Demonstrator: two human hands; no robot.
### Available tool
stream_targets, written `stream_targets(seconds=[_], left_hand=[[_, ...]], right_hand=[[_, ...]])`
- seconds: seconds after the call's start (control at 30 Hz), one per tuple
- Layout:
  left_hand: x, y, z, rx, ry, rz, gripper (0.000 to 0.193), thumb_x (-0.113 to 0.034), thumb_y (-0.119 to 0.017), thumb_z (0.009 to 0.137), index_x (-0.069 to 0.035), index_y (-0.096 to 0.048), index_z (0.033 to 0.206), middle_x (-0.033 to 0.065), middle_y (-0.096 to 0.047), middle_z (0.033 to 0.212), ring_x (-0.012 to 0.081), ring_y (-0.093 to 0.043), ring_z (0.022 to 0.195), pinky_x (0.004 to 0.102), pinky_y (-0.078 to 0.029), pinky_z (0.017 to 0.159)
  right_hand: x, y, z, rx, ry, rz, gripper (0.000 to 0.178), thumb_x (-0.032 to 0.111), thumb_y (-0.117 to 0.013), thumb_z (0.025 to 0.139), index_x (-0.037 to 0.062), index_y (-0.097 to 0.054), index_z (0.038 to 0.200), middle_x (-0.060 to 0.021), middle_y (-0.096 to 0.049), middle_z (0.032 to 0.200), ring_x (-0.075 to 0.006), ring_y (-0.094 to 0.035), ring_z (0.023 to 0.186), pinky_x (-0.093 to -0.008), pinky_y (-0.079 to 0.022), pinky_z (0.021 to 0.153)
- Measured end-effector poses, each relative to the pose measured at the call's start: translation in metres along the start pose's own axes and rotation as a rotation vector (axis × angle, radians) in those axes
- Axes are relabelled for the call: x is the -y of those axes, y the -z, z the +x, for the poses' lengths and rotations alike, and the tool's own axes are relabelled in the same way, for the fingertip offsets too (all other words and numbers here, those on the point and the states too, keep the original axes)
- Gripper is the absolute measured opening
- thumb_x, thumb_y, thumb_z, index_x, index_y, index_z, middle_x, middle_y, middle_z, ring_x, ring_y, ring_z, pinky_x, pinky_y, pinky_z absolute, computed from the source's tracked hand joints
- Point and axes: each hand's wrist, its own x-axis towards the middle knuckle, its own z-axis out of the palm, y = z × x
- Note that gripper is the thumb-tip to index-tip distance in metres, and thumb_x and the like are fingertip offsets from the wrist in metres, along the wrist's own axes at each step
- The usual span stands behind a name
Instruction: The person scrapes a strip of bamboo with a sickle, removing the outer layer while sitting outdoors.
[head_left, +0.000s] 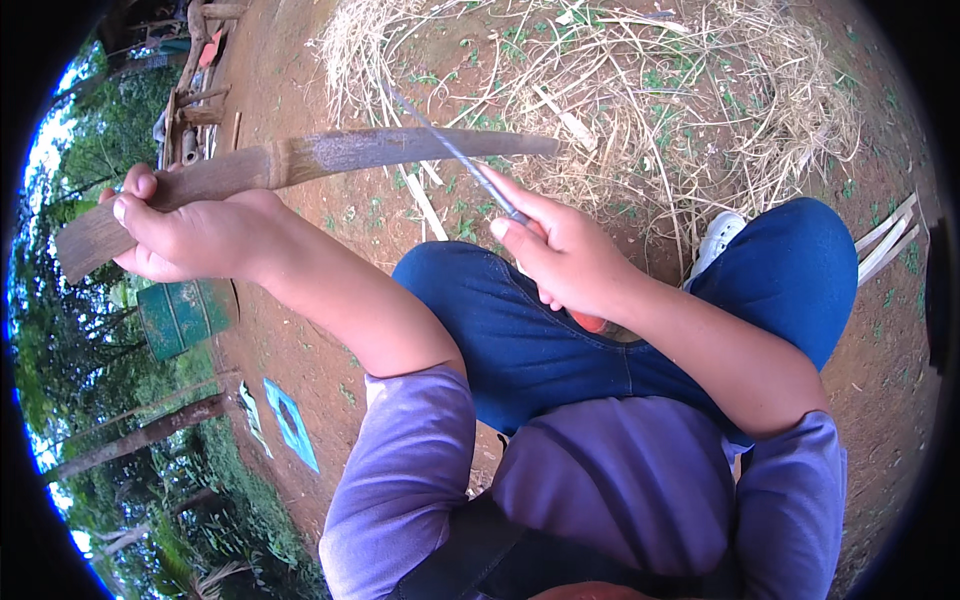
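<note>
My left hand [185,232] is wrapped round the wide end of a brown split bamboo slat [345,151], out to the left. The slat runs rightward past a raised node and narrows to a thin tip. Closed round the orange-red handle of a knife [468,166] is my right hand [572,250], above my lap. Its thin blade points up and to the left and crosses over the slat's narrower part. Whether blade and slat touch, I cannot tell.
Pale shavings [690,110] are heaped on the dirt ahead of me. Light wooden strips [888,238] lie at the right. On the left are a green drum [187,318], a blue sheet [291,425] and a wooden frame [190,95]. My bent legs are beneath my hands.
</note>
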Motion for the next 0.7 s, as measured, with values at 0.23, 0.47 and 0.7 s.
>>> stream_targets(seconds=[0.23,0.47,0.7], left_hand=[[0.003,-0.001,0.003,-0.023,0.022,0.006,0.014,-0.007,-0.050,0.099,-0.002,-0.048,0.113,0.0062,-0.053,0.093,0.0146,-0.051,0.080,0.0286,-0.045,0.078],[0.003,0.001,0.002,-0.005,-0.006,0.012,0.009,-0.004,-0.049,0.099,-0.002,-0.047,0.108,0.0066,-0.052,0.091,0.0156,-0.053,0.079,0.0296,-0.044,0.077],[0.012,0.010,0.007,-0.033,-0.005,0.001,0.012,-0.003,-0.049,0.099,-0.001,-0.046,0.110,0.0070,-0.049,0.091,0.0166,-0.049,0.081,0.0314,-0.044,0.081]], right_hand=[[-0.015,0.011,0.022,-0.080,-0.185,0.095,0.061,0.025,-0.050,0.107,0.0260,-0.026,0.163,0.0040,-0.045,0.064,-0.0066,-0.047,0.046,-0.0250,-0.045,0.043],[-0.026,0.007,0.014,-0.048,-0.090,-0.047,0.062,0.028,-0.052,0.105,0.0237,-0.028,0.162,0.0018,-0.051,0.065,-0.0095,-0.051,0.048,-0.0286,-0.048,0.045],[-0.033,0.009,0.015,-0.040,-0.104,-0.027,0.060,0.028,-0.050,0.106,0.0252,-0.028,0.162,0.0015,-0.051,0.065,-0.0093,-0.052,0.048,-0.0285,-0.049,0.045]])
